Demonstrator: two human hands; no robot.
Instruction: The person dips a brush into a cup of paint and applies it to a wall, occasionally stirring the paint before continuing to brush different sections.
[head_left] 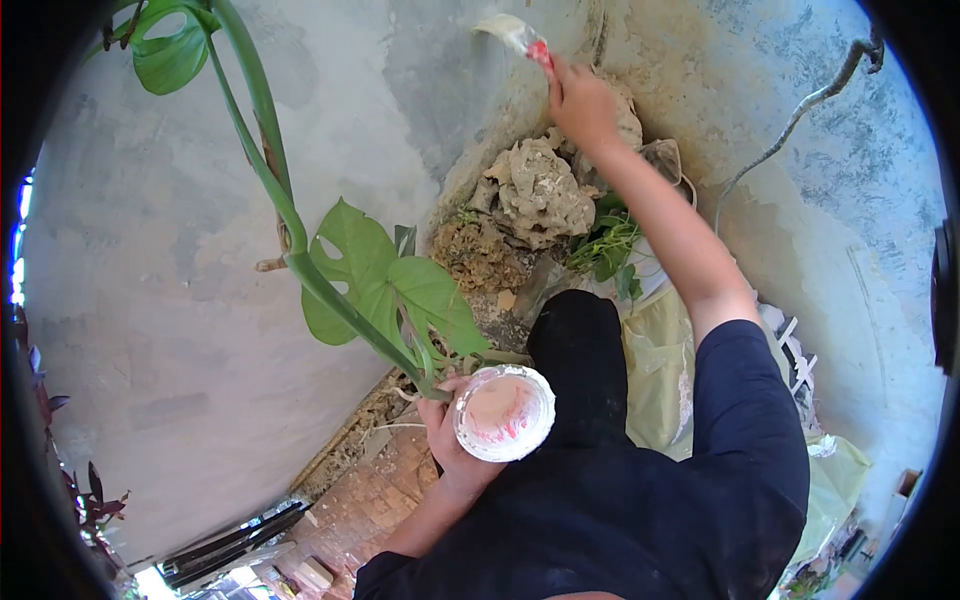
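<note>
Hands at work: right hand (580,100) raised with a brush (522,38) to the wall (430,90), left hand (445,430) cupping a pot (503,412) low by the body.

The right hand is closed around the brush's red handle, arm stretched up and forward; the brush's long axis runs up and to the left from the fist, bristles touching the grey wall near the corner. The left hand grips the round white pot from its left side, mouth up, pale paint with red streaks inside. The pot lies well below and slightly left of the brush, so the right hand is the nearer to the wall. Rocks (535,190) sit under the raised arm; a big split leaf (385,280) hangs just left of the pot.
</note>
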